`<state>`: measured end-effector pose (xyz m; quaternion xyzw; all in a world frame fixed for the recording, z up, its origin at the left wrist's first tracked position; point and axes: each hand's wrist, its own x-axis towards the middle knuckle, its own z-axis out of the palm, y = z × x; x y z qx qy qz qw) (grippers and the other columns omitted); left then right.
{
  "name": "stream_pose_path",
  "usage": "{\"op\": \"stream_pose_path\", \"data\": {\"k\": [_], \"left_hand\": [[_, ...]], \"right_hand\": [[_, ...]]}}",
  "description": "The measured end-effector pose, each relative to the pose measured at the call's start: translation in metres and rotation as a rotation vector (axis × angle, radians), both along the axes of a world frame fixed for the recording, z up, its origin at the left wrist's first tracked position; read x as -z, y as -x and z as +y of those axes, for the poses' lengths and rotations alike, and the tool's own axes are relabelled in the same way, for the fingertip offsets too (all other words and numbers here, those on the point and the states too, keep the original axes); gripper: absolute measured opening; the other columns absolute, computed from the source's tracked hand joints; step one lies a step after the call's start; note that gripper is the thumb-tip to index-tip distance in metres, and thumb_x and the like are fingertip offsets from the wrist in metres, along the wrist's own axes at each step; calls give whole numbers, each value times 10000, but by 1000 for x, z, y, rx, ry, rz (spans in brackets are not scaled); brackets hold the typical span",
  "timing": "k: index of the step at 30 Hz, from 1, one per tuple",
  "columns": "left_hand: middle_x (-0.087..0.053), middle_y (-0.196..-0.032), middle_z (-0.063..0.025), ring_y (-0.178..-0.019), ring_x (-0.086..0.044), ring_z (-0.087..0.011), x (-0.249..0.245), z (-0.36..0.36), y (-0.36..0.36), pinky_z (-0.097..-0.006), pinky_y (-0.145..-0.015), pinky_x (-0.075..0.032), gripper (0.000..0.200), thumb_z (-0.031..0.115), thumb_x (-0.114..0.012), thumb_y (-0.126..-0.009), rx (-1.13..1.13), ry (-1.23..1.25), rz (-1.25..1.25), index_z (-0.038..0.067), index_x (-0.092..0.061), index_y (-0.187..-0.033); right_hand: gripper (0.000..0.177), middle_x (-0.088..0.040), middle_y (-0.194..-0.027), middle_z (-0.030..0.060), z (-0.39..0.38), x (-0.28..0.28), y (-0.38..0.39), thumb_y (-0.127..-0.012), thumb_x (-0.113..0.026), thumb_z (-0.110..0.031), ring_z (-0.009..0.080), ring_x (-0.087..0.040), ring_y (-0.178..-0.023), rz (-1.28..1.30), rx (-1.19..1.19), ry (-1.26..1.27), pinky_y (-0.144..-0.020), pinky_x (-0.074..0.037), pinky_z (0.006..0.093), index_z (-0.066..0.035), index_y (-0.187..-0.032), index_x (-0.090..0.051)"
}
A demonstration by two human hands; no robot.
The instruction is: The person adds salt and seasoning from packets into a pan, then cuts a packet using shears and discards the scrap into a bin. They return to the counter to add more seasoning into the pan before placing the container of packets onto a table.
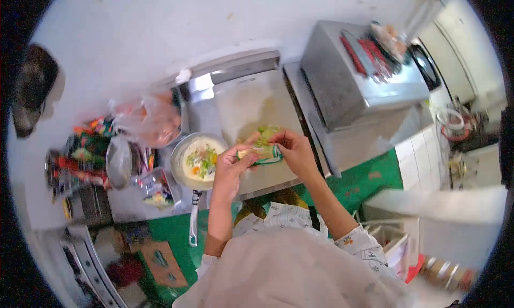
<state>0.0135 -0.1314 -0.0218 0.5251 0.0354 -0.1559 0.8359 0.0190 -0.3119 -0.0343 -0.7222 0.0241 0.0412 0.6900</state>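
My left hand (231, 166) and my right hand (294, 150) meet above a pale cutting board (251, 102), both gripping a small green-edged packet (261, 154) held between them. Some chopped green vegetable (266, 131) lies on the board just beyond my fingers. To the left of my left hand stands a pan (183, 150) holding a pale mix with green and orange bits (201, 162); its handle (194, 217) points toward me.
A plastic bag (152, 118) with pinkish contents and a metal lid (119, 162) lie left of the pan, beside colourful packets (85, 147). A steel box-like appliance (353, 77) with red utensils on top stands to the right. Green floor (369, 179) shows below.
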Motion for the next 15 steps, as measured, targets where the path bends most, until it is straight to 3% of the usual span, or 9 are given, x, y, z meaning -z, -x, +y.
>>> {"op": "stream_pose_path", "data": {"k": [4, 6, 7, 9, 12, 15], "left_hand": [[-560, -1205, -155, -821, -597, -103, 2, -13, 11, -222, -604, -489, 176, 103, -675, -788, 355, 63, -49, 35, -623, -941], [-615, -1119, -111, -780, -607, -111, 0, -11, 27, -228, -610, -490, 207, 133, -683, -776, 474, -29, 30, 51, -620, -955], [-651, -960, -68, -758, -594, -101, -8, -13, 39, -225, -605, -486, 205, 155, -687, -781, 506, 32, 37, 51, -618, -943], [-648, -949, -54, -761, -585, -89, -9, -8, 56, -218, -603, -482, 180, 138, -680, -791, 646, 3, 13, 48, -619, -934], [-640, -867, -15, -749, -569, -73, -13, -12, 90, -209, -595, -476, 150, 126, -667, -808, 842, -126, 0, 43, -621, -924], [-633, -843, -5, -750, -566, -69, -6, -31, 131, -204, -592, -470, 152, 142, -668, -807, 1084, -86, -80, 42, -628, -914]], "right_hand": [[82, -591, -726, 19, -5, 2, 57, -749, -648, -15, 79, -535, -663, -166, 294, 95, -610, -440, 229, -33, -828, -636], [101, -585, -726, 21, 2, 3, 94, -728, -656, -8, 79, -513, -639, -132, 468, 99, -599, -424, 222, -31, -825, -644], [96, -587, -735, 22, 6, 4, 114, -721, -660, -5, 85, -509, -639, -103, 510, 98, -597, -418, 224, -28, -813, -644], [80, -590, -746, 27, 19, -13, 151, -712, -662, 7, 101, -503, -642, 12, 599, 166, -594, -404, 233, -17, -783, -637], [42, -614, -800, 24, 28, -15, 211, -806, -587, 28, 82, -565, -749, -56, 663, 191, -690, -449, 218, -12, -795, -588], [34, -606, -765, 10, 39, -34, 276, -784, -611, 4, 73, -530, -688, 25, 870, 51, -628, -420, 222, -30, -789, -609]]}}
